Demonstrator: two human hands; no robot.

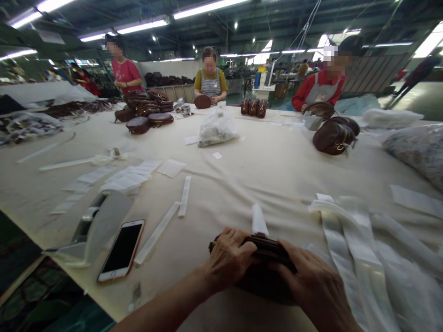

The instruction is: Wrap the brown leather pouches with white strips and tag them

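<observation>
A dark brown leather bag (263, 276) lies on the cloth-covered table close to me, partly hidden by my hands. My left hand (230, 256) is closed over its upper left edge, fingers curled and thumb bent across the top. On the other side, my right hand (308, 276) grips the bag's right edge, with the thumb toward its front and the fingers behind. A white strip (259, 220) stands out just beyond the bag's top edge. What lies inside the bag is hidden.
A smartphone (122, 250) and a grey tape dispenser (100, 226) lie at left, near loose white strips (159, 233). Clear plastic strips (356, 258) spread at right. A white plastic bag (218, 127) and brown bags (334, 136) are farther off. Three people work across the table.
</observation>
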